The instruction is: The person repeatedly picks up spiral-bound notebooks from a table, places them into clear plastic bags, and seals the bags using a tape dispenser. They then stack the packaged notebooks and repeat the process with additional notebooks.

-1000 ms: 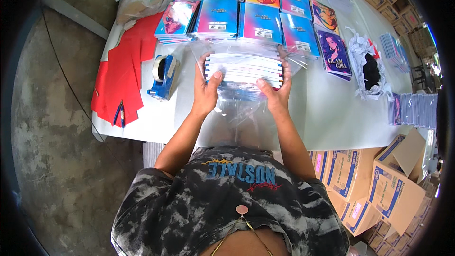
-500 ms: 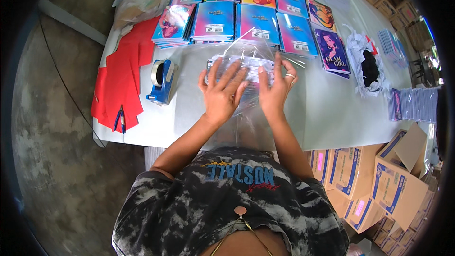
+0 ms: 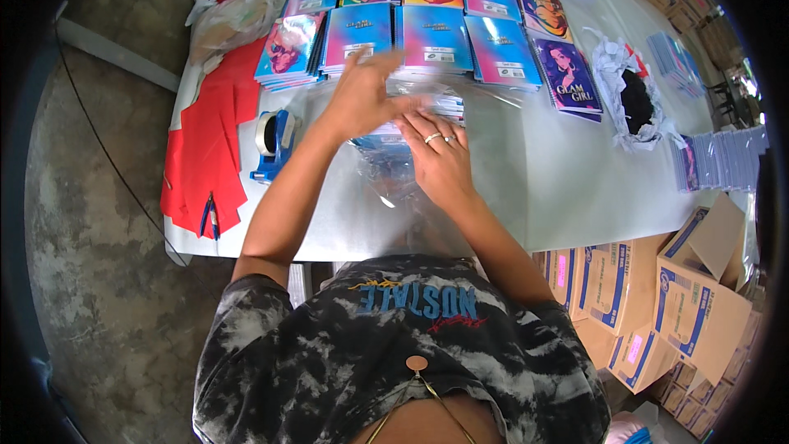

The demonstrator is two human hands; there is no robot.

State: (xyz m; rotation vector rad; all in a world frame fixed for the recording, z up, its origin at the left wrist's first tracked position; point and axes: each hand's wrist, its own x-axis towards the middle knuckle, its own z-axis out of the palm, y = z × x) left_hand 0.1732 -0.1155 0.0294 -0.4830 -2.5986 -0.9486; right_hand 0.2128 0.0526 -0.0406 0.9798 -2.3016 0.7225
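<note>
A bundle of spiral notebooks in clear plastic film (image 3: 448, 105) lies on the table in front of me, with loose film (image 3: 385, 177) on its near side. My right hand (image 3: 440, 152), with rings on it, rests over the bundle, its fingers stretched out and lying on the film. My left hand (image 3: 362, 99) is raised over the bundle's left part, its fingers smeared by motion and its thumb close to my right fingers. What lies under my hands is hidden.
Stacks of colourful notebooks (image 3: 434, 37) stand in rows beyond the bundle. A blue tape dispenser (image 3: 278, 144), red sheets (image 3: 209, 123) and blue-handled snips (image 3: 210, 215) lie left. A paper-lined black bundle (image 3: 637, 103) sits right; cardboard boxes (image 3: 612, 284) stand beside the table's near right edge.
My left hand has lifted from the film and moved up and left. My right hand has shifted left and nearer, from the bundle's right end onto its middle. The view has tilted slightly.
</note>
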